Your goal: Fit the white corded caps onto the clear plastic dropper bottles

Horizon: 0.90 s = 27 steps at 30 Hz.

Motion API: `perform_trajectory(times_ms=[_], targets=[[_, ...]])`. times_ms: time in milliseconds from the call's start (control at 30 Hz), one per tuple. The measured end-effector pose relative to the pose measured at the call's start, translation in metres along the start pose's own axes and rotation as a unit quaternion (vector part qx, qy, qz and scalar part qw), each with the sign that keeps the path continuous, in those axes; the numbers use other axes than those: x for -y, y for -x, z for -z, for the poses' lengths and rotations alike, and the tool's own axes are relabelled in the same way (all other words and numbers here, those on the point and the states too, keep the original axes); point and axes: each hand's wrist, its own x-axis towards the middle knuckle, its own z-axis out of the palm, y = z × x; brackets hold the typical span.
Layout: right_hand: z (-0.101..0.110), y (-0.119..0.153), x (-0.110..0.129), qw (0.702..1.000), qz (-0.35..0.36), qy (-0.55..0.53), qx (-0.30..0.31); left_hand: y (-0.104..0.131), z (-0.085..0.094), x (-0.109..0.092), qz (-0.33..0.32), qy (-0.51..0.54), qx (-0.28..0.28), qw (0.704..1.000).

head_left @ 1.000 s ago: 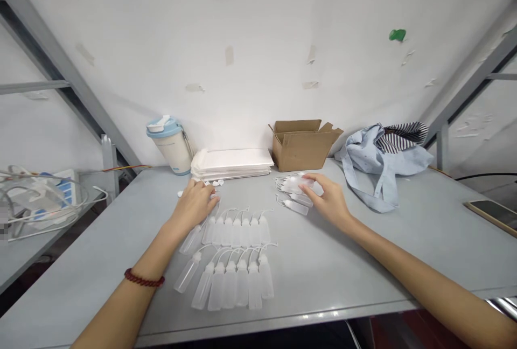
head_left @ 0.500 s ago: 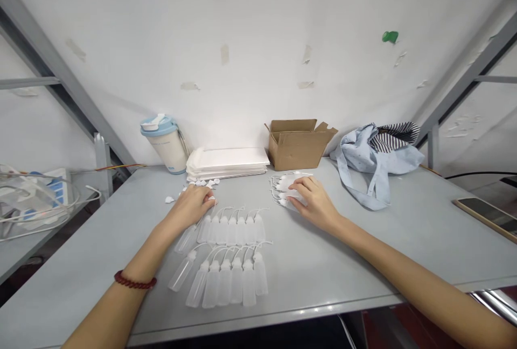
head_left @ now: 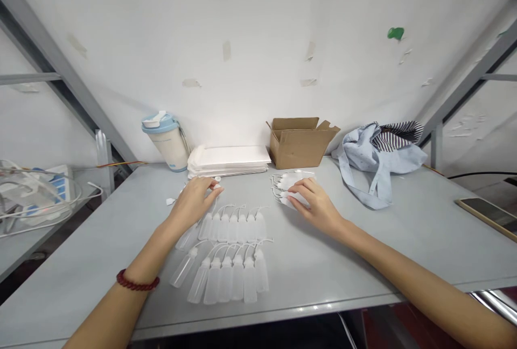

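My left hand (head_left: 197, 199) is over the left side of the desk, thumb and forefinger close together on a small white cap-like piece (head_left: 218, 186). More small white pieces (head_left: 218, 179) lie beside and partly behind it. My right hand (head_left: 318, 208) has thumb and forefinger closed round a small translucent plastic bottle (head_left: 298, 197) in a group lying on its side, thin strings pointing left. Between and nearer than the hands, several small translucent bottles (head_left: 232, 228) lie in a back row. A front row of similar bottles (head_left: 226, 281) also has strings at the necks.
Behind stand a blue-lidded cup (head_left: 166, 144), a stack of white envelopes or sheets (head_left: 232, 155) and an open cardboard box (head_left: 301, 147). A light-blue cloth bag (head_left: 375, 160) and a phone (head_left: 488, 217) are to the right. Tangled cables and a power strip (head_left: 50, 190) sit at far left.
My left hand has shifted slightly up and to the right, away from the scattered white pieces. My right hand has stayed at the small bottles. The view has tilted a little.
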Motion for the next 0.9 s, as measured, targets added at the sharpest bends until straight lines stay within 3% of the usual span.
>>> perform_trajectory(times_ms=[167, 300, 367, 500, 767, 900], targets=[[0.0, -0.006, 0.03, 0.981, -0.054, -0.118, 0.146, 0.003, 0.002, -0.01, -0.012, 0.024, -0.024, 0.999], [-0.004, -0.023, 0.052, 0.96, -0.143, -0.145, 0.192, 0.004, 0.001, -0.013, -0.015, 0.038, -0.035, 0.999], [-0.008, -0.034, 0.057, 0.934, -0.209, -0.165, 0.24, 0.004, 0.001, -0.014, -0.016, 0.044, -0.039, 0.998], [-0.019, -0.045, 0.056, 0.889, -0.262, -0.193, 0.321, 0.006, 0.004, -0.02, -0.028, 0.062, -0.041, 0.997], [-0.019, -0.035, 0.05, 0.841, -0.317, -0.216, 0.382, 0.012, 0.005, -0.034, -0.038, 0.114, -0.031, 0.992], [-0.016, -0.033, 0.049, 0.84, -0.308, -0.223, 0.387, 0.016, 0.005, -0.041, -0.043, 0.15, 0.001, 0.988]])
